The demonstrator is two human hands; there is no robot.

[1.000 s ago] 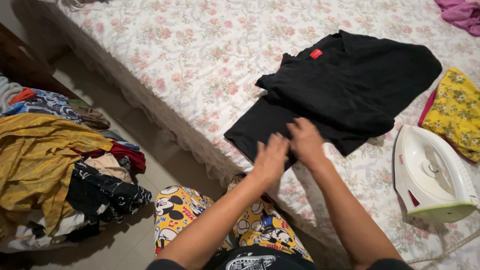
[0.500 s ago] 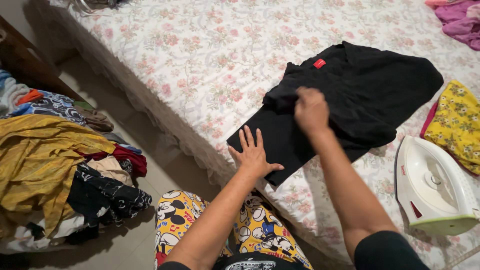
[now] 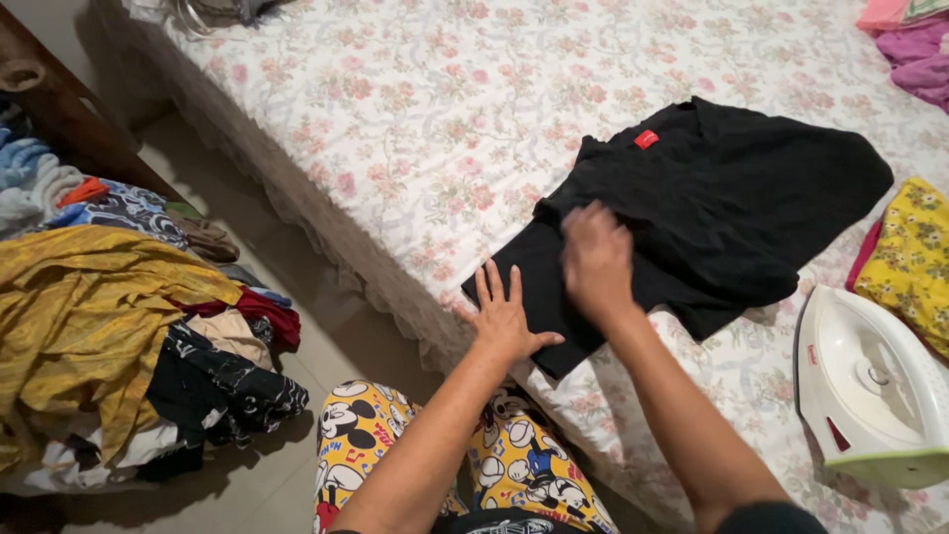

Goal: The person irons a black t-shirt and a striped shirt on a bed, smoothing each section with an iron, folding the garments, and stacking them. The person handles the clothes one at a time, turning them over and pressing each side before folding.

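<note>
A black shirt with a small red tag lies spread on the flowered bedsheet, one sleeve reaching toward the bed's near edge. My left hand lies flat with fingers spread on the sleeve's near end. My right hand presses palm down on the shirt just beyond it, slightly blurred. Neither hand grips anything.
A white clothes iron rests on the bed at the right, beside a yellow flowered cloth. Pink garments lie at the far right corner. A pile of mixed clothes covers the floor at left.
My hands were together on the sleeve; my left hand slid toward the bed's edge, while my right hand moved up onto the shirt and has come back a little toward me.
</note>
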